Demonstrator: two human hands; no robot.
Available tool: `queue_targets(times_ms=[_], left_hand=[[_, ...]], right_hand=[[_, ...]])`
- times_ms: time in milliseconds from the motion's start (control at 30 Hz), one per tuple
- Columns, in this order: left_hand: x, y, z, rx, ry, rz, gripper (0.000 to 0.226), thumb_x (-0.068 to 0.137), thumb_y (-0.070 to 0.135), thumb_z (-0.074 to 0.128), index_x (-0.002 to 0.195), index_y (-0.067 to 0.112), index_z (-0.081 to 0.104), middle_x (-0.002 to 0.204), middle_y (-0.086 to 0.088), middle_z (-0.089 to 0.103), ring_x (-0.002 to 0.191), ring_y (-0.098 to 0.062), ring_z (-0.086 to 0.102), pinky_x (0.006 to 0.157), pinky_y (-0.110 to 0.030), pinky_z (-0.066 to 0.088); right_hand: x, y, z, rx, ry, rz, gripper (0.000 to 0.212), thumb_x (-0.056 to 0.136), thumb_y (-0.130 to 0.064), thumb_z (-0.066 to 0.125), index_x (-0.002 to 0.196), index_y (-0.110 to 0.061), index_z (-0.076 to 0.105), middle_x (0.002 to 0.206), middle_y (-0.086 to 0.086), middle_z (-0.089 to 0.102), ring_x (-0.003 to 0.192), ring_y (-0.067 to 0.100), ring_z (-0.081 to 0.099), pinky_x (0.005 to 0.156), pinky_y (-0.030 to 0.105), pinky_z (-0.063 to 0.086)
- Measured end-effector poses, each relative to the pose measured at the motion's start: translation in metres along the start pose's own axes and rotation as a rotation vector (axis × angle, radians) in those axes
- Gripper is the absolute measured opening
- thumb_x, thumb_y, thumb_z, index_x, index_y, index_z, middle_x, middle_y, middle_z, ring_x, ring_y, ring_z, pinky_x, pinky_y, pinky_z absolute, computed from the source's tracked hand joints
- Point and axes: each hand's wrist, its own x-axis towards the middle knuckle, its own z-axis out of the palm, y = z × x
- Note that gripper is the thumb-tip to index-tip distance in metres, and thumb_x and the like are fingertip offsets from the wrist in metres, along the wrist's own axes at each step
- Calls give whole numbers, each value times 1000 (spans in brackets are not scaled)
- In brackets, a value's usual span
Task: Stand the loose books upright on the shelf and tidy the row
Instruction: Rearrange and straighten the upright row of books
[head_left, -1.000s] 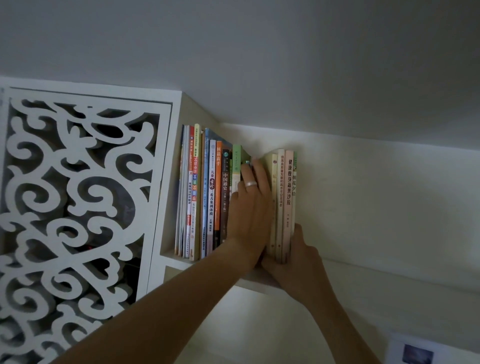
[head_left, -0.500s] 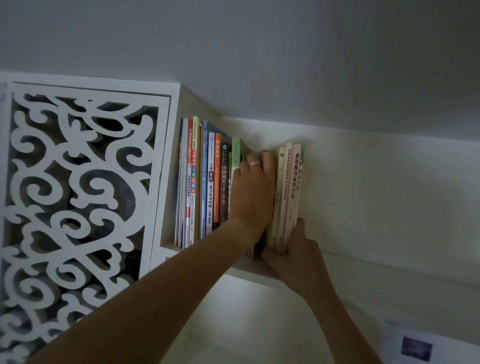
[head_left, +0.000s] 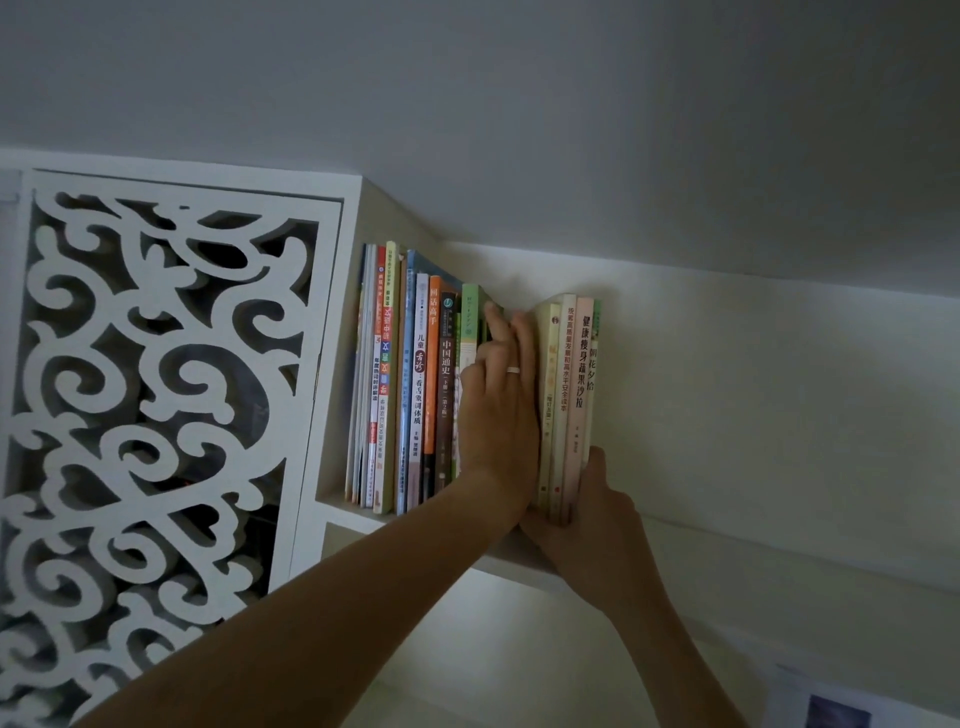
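Books (head_left: 567, 395) in your right hand (head_left: 587, 525) stand upright on the shelf (head_left: 343, 512), gripped at their base, while your left hand (head_left: 500, 410), fingers extended, presses flat between them and the row (head_left: 410, 379).

Left hand (head_left: 498, 410) flat between books (head_left: 415, 384); right hand (head_left: 587, 525) grips pale books (head_left: 569, 395).

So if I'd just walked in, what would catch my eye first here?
Probably the two bare arms reaching up to a high white shelf: the left hand sits wedged in a gap in the row of books, while the right hand grips the base of a small upright bunch. Left of them, a white scrollwork panel fills the view.
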Motion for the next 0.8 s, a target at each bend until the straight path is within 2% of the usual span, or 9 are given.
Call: queue_targets(times_ms=[100, 200, 267, 333, 500, 567, 633, 700, 800], left_hand=[[1, -3, -1, 100, -39, 28, 86, 101, 40, 42, 156, -13, 3, 158, -35, 27, 122, -26, 52, 93, -29, 48], [8, -10, -7, 98, -23, 46, 82, 98, 38, 48, 155, -11, 16, 150, -31, 39, 125, -29, 51, 96, -32, 47], [13, -15, -12, -34, 20, 22, 74, 92, 35, 60, 149, -4, 33, 139, -22, 50, 123, -30, 52, 95, -35, 47], [16, -18, -14, -162, 31, 3, 69, 87, 33, 67, 143, 2, 42, 132, -18, 54, 118, -29, 54, 94, -37, 48], [12, -16, -10, -429, 125, -8, 67, 90, 28, 69, 146, 9, 36, 138, -23, 51, 119, -34, 54, 97, -43, 49], [5, -13, -10, -643, 148, -68, 61, 95, 26, 64, 147, 13, 35, 143, -21, 47, 123, -31, 51, 102, -42, 48], [-7, -8, -13, -837, 162, -242, 52, 102, 25, 53, 148, 11, 36, 146, -20, 44, 125, -30, 52, 105, -40, 49], [-17, -3, -16, -846, 116, -336, 49, 103, 22, 48, 147, 4, 36, 144, -22, 46, 117, -30, 60, 97, -40, 57], [-26, 7, -19, -692, 17, -289, 49, 101, 24, 61, 140, -1, 47, 128, -20, 59, 97, -22, 70, 81, -27, 61]], right_hand=[[0, 0, 1, -13, -18, -1, 59, 82, -44, 75, 115, -29, 28, 123, -3, 60, 93, 19, 63, 56, 6, 44], [0, 0, 2, -8, -15, -8, 60, 81, -45, 75, 115, -28, 28, 121, -2, 60, 91, 18, 62, 62, 9, 47], [0, 0, 2, 0, -11, -4, 61, 80, -44, 76, 115, -28, 28, 118, -2, 60, 89, 16, 60, 66, 16, 51], [0, -1, 3, 2, -13, 1, 62, 80, -44, 76, 115, -28, 27, 116, -4, 60, 89, 15, 60, 68, 17, 52], [0, -1, 0, 5, -19, 19, 58, 83, -43, 75, 115, -27, 29, 110, -6, 60, 84, 15, 60, 49, 8, 40], [0, 1, -1, 5, -24, 20, 57, 83, -41, 74, 114, -26, 29, 112, -5, 61, 84, 15, 62, 51, 8, 40], [1, 1, -1, 16, -34, 18, 58, 84, -41, 74, 116, -27, 28, 118, -4, 63, 91, 17, 65, 59, 7, 44], [1, 1, 0, 21, -40, 24, 63, 83, -49, 74, 121, -25, 31, 121, -4, 64, 92, 16, 66, 65, 8, 46], [1, -1, -1, 0, -37, 40, 66, 83, -57, 70, 124, -21, 33, 120, -2, 66, 83, 15, 63, 60, 7, 44]])
